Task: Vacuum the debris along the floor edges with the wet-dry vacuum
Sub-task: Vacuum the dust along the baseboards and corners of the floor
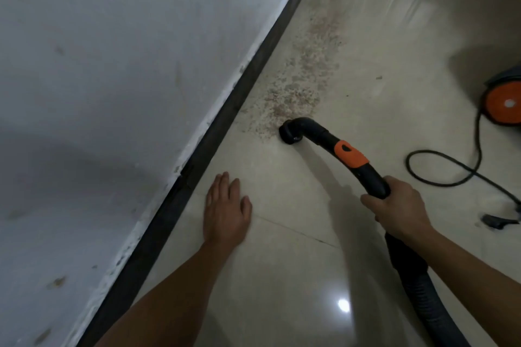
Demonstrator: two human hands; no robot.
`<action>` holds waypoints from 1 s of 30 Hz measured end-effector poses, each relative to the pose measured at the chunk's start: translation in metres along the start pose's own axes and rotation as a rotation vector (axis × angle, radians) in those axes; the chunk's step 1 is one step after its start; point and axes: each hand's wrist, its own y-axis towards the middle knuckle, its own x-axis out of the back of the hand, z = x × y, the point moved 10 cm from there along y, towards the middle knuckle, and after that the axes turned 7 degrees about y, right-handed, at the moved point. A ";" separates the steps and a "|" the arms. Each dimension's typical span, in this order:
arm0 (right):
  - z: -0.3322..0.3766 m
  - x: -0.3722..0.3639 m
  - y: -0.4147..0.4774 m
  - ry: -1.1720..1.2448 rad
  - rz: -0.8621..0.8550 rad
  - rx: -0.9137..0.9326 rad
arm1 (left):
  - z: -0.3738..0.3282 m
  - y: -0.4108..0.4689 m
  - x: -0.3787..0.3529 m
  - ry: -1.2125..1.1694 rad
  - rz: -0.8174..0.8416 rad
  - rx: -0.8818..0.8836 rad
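Note:
A band of brownish debris [307, 65] runs along the floor beside the dark baseboard [225, 110]. The black vacuum nozzle [290, 132] sits on the floor at the near end of that band. Its curved handle [351, 153] has an orange grip section. My right hand [397, 208] grips the handle's lower end, where the ribbed black hose [423, 290] trails back toward me. My left hand [227, 211] lies flat on the tile with straight fingers, close to the baseboard and short of the debris.
The vacuum body with an orange wheel [504, 103] stands at the right edge. Its black power cord [445, 169] loops across the floor to a plug [499, 221]. A grey-white wall [112, 93] fills the left. The floor is glossy beige tile [282, 276].

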 end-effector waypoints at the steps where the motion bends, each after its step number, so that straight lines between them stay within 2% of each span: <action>1: 0.004 -0.006 0.002 0.001 0.021 0.011 | 0.000 0.000 -0.001 0.005 0.004 0.002; 3: 0.013 -0.015 0.005 0.000 0.058 0.024 | 0.001 0.000 -0.002 0.013 0.003 0.001; 7: 0.025 -0.015 0.021 0.002 0.013 0.022 | 0.003 0.002 -0.005 0.023 -0.017 0.001; 11: 0.040 -0.034 0.030 0.005 0.091 0.052 | 0.002 0.001 -0.004 0.018 -0.029 -0.007; 23: 0.087 -0.065 0.092 0.085 0.080 0.033 | 0.002 0.003 -0.003 0.030 -0.026 -0.008; 30: 0.088 -0.070 0.068 0.058 0.206 0.069 | 0.003 0.002 -0.001 0.032 -0.028 -0.003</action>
